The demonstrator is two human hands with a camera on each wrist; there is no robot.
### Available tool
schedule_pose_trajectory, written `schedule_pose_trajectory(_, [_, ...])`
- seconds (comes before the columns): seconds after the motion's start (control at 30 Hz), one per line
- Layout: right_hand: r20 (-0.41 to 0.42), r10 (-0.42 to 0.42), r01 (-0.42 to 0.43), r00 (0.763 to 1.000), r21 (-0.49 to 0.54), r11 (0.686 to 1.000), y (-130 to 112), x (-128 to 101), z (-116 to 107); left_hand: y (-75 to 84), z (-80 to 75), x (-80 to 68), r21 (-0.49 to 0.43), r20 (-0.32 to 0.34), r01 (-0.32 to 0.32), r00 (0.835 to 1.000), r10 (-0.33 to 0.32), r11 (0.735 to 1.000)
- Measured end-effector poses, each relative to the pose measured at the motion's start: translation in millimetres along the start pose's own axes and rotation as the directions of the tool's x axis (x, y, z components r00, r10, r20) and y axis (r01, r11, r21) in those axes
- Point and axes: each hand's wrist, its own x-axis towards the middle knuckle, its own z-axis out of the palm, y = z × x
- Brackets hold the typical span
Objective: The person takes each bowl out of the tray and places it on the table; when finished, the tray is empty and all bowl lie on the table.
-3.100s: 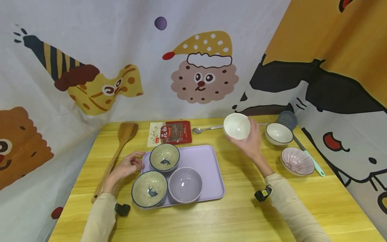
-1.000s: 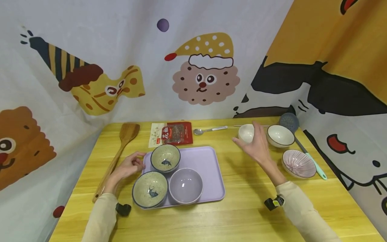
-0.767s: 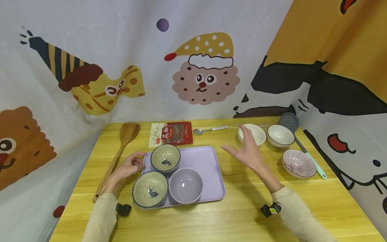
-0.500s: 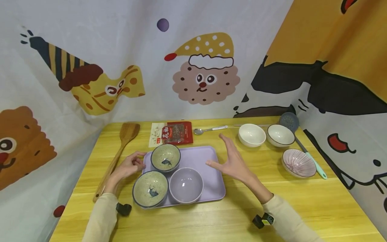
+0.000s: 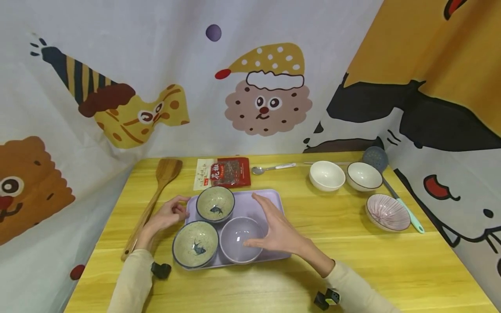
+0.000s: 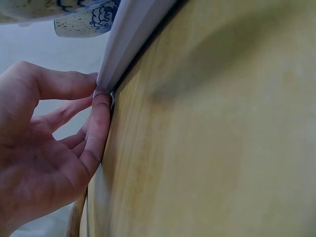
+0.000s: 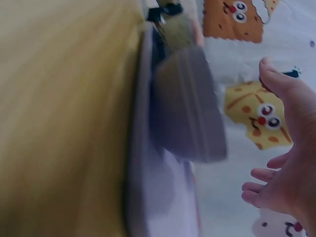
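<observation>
A lilac tray (image 5: 270, 196) carries two speckled bowls with blue fish, the farther one (image 5: 215, 204) and the nearer one (image 5: 195, 244), and a plain lilac bowl (image 5: 240, 243). With thumb and fingertips, my left hand (image 5: 166, 216) pinches the tray's left rim; the left wrist view shows the pinched rim (image 6: 111, 64) close up. Holding nothing, my right hand (image 5: 279, 230) hovers over the lilac bowl's right side, thumb and fingers spread. In the right wrist view the hand (image 7: 291, 148) is apart from the lilac bowl (image 7: 185, 108).
At the right stand a white bowl (image 5: 327, 176), a dark-rimmed white bowl (image 5: 364, 177) and a pink striped bowl (image 5: 387, 212). A slotted ladle (image 5: 375, 158) lies behind them. A spoon (image 5: 274, 168), a spice packet (image 5: 223, 173) and a wooden spatula (image 5: 156, 195) lie around the tray.
My right hand set the white bowl down beside the dark-rimmed one and let go. It then moved left and nearer, over the lilac bowl. My left hand stayed at the tray's rim.
</observation>
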Motion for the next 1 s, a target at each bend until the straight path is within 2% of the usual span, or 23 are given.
schedule_pose_trajectory(0.27, [0.136, -0.003, 0.003, 0.991, 0.004, 1.000, 0.4, -9.4, 26.3, 1.4, 0.0, -1.0, -0.002, -0.003, 0.001, 1.000, -0.001, 1.000])
schedule_pose_trajectory(0.5, [0.195, -0.019, 0.031, 0.981, -0.062, 0.998, 5.2, -13.6, 30.5, -0.8, -0.5, -0.4, 0.004, -0.001, -0.002, 1.000, 0.002, 1.000])
schedule_pose_trajectory(0.67, [0.186, -0.035, 0.049, 0.982, -0.074, 0.996, 7.5, -13.9, 29.7, -0.5, -0.3, 0.6, 0.012, -0.005, 0.003, 1.000, -0.002, 1.000])
schedule_pose_trajectory(0.87, [0.118, -0.040, 0.042, 0.992, -0.014, 0.999, 12.9, -16.7, 32.6, 0.6, -0.1, -0.5, 0.019, -0.003, 0.006, 1.000, -0.006, 1.000])
schedule_pose_trajectory(1.0, [0.064, -0.077, 0.077, 0.995, 0.005, 0.997, 19.0, -20.2, 33.2, 0.2, -0.1, -0.5, 0.001, -0.001, 0.001, 1.000, -0.001, 1.000])
